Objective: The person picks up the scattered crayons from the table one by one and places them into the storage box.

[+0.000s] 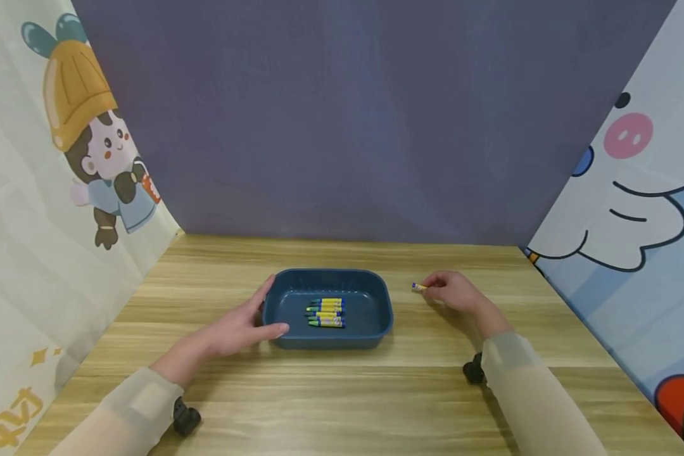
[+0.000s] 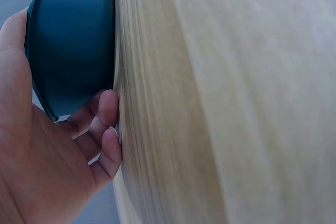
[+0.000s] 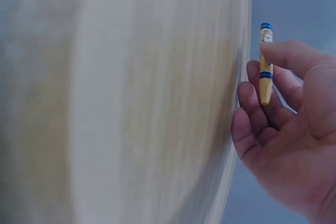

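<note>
A dark blue rectangular tray [image 1: 330, 342] stands on the table with several crayons [image 1: 326, 313] lying side by side on its floor, wrapped in yellow and blue, with greenish tips. My left hand [image 1: 236, 330] holds the tray's left end, its thumb over the near rim and its fingers along the outer wall. In the left wrist view, curled fingertips show low beside the tray wall [image 2: 73, 40]. To the right of the tray, my right hand [image 1: 456, 291] pinches one crayon between thumb and fingers. The right wrist view shows this crayon [image 3: 265, 93] with a yellow-orange tip and blue bands.
The wood-grain table [image 1: 342, 399] reaches back to a grey-purple panel [image 1: 353, 126]. Printed cartoon curtains hang at the left [image 1: 23, 177] and the right [image 1: 661, 253]. A small black device [image 1: 187, 418] sits at the left wrist and another [image 1: 474, 369] at the right.
</note>
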### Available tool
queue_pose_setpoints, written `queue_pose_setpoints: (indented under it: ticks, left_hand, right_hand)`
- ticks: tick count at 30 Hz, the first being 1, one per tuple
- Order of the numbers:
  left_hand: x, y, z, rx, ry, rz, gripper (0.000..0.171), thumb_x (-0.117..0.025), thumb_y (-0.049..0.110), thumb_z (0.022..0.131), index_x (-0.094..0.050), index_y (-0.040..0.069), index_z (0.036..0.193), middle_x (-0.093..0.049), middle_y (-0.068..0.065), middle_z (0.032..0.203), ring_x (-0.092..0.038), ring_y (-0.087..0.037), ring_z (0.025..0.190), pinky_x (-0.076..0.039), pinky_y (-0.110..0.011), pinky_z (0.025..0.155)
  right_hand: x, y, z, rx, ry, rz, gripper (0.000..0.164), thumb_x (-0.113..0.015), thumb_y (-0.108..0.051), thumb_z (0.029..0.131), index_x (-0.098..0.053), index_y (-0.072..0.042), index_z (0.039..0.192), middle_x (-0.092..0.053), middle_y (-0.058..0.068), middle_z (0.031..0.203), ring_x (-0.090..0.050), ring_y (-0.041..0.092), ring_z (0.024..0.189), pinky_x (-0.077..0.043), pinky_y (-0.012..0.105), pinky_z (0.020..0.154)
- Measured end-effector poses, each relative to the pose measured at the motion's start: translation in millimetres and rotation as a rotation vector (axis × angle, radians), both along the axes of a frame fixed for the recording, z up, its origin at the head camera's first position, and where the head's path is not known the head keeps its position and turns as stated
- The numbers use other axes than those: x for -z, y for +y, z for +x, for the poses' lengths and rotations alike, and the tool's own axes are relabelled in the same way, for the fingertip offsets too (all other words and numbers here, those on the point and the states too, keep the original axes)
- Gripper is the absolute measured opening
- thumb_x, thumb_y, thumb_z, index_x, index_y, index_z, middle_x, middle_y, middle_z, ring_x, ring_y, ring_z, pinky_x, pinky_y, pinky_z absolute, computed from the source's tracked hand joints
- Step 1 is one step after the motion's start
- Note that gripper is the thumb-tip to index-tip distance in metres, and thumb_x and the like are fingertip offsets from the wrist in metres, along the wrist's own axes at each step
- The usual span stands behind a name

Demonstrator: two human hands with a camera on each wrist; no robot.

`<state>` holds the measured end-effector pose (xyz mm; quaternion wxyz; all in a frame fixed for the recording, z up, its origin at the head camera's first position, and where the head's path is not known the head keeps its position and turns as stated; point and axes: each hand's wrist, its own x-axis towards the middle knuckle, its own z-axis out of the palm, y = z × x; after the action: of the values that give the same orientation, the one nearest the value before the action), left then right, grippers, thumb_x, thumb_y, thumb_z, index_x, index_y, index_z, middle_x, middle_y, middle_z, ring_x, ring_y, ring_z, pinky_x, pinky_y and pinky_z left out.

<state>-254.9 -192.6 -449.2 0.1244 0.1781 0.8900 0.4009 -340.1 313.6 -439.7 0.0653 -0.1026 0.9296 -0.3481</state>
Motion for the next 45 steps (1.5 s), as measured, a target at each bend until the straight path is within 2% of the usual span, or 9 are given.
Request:
queue_pose_setpoints:
  ticks: [7, 12, 18, 22, 27, 38, 45]
  left_hand:
    - [0.3, -0.7, -0.2, 0.002, 0.004, 0.011, 0.113, -0.073, 0.061, 0.102, 0.009, 0.037, 0.177, -0.022, -0.03, 0.179, -0.047, -0.046, 0.153, -0.041, -0.065, 0.121]
    - [0.8, -1.2, -0.2, 0.004, 0.006, 0.015, 0.114, -0.073, 0.06, 0.102, 0.01, 0.036, 0.177, -0.023, -0.031, 0.178, -0.049, -0.045, 0.151, -0.041, -0.064, 0.121]
    - [-0.1, -0.7, -0.6, 0.005, 0.017, -0.004, 0.114, -0.071, 0.063, 0.102, 0.01, 0.034, 0.177, -0.018, -0.029, 0.18, -0.04, -0.049, 0.158, -0.036, -0.068, 0.124]
    - [-0.9, -0.7, -0.6, 0.003, 0.014, -0.011, 0.114, -0.071, 0.063, 0.102, 0.01, 0.034, 0.177, -0.019, -0.029, 0.18, -0.045, -0.047, 0.154, -0.041, -0.065, 0.122]
    - [-1.7, -1.3, -0.4, 0.0, 0.005, 0.002, 0.115, -0.072, 0.061, 0.102, 0.009, 0.034, 0.177, -0.021, -0.03, 0.179, -0.05, -0.043, 0.148, -0.045, -0.061, 0.117]
    - [-1.4, -1.4, -0.4, -0.002, 0.014, -0.002, 0.115, -0.073, 0.062, 0.101, 0.008, 0.032, 0.178, -0.022, -0.031, 0.179, -0.049, -0.045, 0.149, -0.042, -0.064, 0.12]
    - [-0.9, -1.3, -0.1, -0.003, 0.022, -0.015, 0.116, -0.073, 0.062, 0.101, 0.007, 0.03, 0.178, -0.026, -0.031, 0.177, -0.052, -0.044, 0.145, -0.043, -0.064, 0.119]
  right_hand:
    - [-2.7, -2.4, 4.9, -0.007, 0.008, -0.018, 0.027, -0.069, -0.02, 0.107, -0.075, -0.002, 0.127, -0.075, 0.014, 0.117, -0.065, 0.019, 0.099, -0.053, 0.035, 0.086]
    - [-12.0, -10.7, 13.4, -0.007, 0.043, -0.008, 0.027, -0.071, -0.026, 0.107, -0.075, -0.006, 0.126, -0.075, 0.012, 0.118, -0.065, 0.022, 0.102, -0.053, 0.035, 0.086]
    - [-22.5, -27.1, 26.9, -0.012, 0.102, -0.075, 0.026, -0.076, -0.026, 0.106, -0.077, -0.006, 0.122, -0.076, 0.01, 0.113, -0.067, 0.018, 0.1, -0.054, 0.03, 0.085]
    - [-28.6, -37.9, 35.3, -0.028, 0.148, -0.131, 0.023, -0.078, -0.022, 0.104, -0.078, -0.005, 0.12, -0.076, 0.009, 0.107, -0.065, 0.015, 0.093, -0.054, 0.026, 0.078]
    - [-37.6, -54.0, 43.3, -0.057, 0.19, -0.14, 0.022, -0.08, -0.021, 0.102, -0.079, -0.008, 0.119, -0.077, 0.007, 0.104, -0.065, 0.016, 0.09, -0.053, 0.027, 0.075]
    - [-52.4, -100.3, 52.8, -0.16, 0.201, -0.191, 0.017, -0.081, -0.019, 0.1, -0.08, -0.007, 0.114, -0.076, 0.008, 0.102, -0.064, 0.016, 0.087, -0.051, 0.027, 0.072]
    - [-52.5, -135.2, 52.3, -0.212, 0.137, -0.178, 0.012, -0.078, -0.02, 0.103, -0.079, -0.015, 0.114, -0.076, 0.003, 0.105, -0.066, 0.017, 0.09, -0.054, 0.034, 0.079]
